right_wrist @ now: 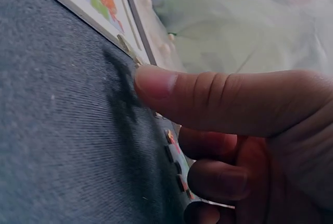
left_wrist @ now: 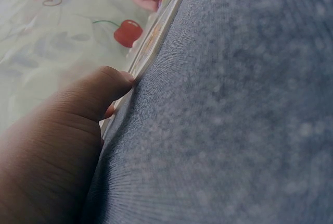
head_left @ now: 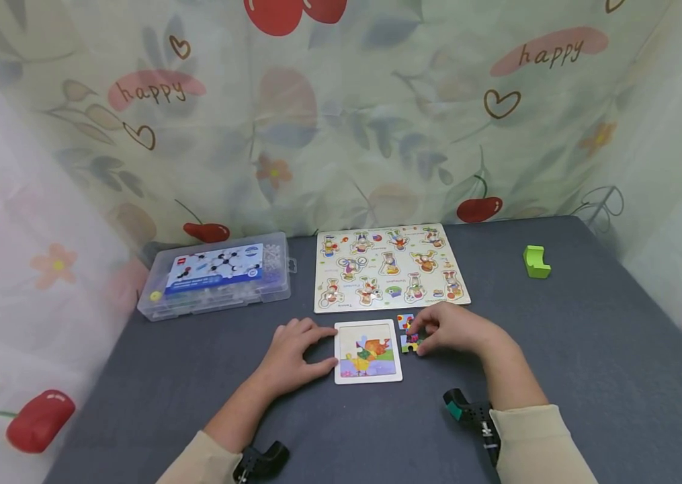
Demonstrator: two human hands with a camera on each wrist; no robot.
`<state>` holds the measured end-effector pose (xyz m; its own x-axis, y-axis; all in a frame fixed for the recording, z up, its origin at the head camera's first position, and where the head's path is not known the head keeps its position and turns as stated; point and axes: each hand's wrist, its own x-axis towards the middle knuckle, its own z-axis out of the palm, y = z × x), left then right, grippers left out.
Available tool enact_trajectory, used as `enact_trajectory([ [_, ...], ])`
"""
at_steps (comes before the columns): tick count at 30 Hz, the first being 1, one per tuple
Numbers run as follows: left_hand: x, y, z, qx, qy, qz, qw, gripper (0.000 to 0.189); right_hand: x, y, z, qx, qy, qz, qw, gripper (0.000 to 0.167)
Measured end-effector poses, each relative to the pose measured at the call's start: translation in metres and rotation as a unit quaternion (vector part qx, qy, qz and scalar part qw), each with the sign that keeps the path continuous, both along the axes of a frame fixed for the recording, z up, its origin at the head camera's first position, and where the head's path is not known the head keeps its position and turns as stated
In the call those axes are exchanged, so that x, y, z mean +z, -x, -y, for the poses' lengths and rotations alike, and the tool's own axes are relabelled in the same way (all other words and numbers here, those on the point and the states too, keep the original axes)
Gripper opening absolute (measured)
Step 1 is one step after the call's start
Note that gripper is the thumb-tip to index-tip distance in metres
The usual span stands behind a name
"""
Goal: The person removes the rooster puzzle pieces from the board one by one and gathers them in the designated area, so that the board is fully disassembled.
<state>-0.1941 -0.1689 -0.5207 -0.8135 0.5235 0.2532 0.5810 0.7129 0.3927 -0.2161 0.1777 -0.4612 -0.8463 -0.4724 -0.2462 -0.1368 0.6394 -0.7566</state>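
Well, the left hand [head_left: 293,357] rests, loosely spread, against the puzzle tray [head_left: 368,380]. The right hand [head_left: 458,327] pinches a puzzle piece [head_left: 408,345] beside it.

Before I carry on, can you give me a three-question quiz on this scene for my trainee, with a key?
1. What is the left hand touching?
A) the clear plastic box with a blue-and-white label
B) the white square-framed puzzle tray
C) the floral curtain
2. Fill in: the small, colourful puzzle pieces at the right hand are by the tray's ____ edge.
3. True or false: the bright green curved block is to the right of the pale rectangular board with animal figures.

Key: 1. B; 2. right; 3. True.
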Motion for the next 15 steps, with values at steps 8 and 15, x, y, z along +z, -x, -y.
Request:
enact_trajectory([
  [8,0.001,0.0,0.0,0.0,0.001,0.003,1.0,0.049,-0.001,-0.002,0.003,-0.003,-0.005,0.016,0.9999,0.028],
  [15,0.002,-0.001,0.0,-0.001,0.001,0.004,1.0,0.049,0.009,-0.005,0.001,-0.018,0.003,0.02,0.9996,0.029],
])
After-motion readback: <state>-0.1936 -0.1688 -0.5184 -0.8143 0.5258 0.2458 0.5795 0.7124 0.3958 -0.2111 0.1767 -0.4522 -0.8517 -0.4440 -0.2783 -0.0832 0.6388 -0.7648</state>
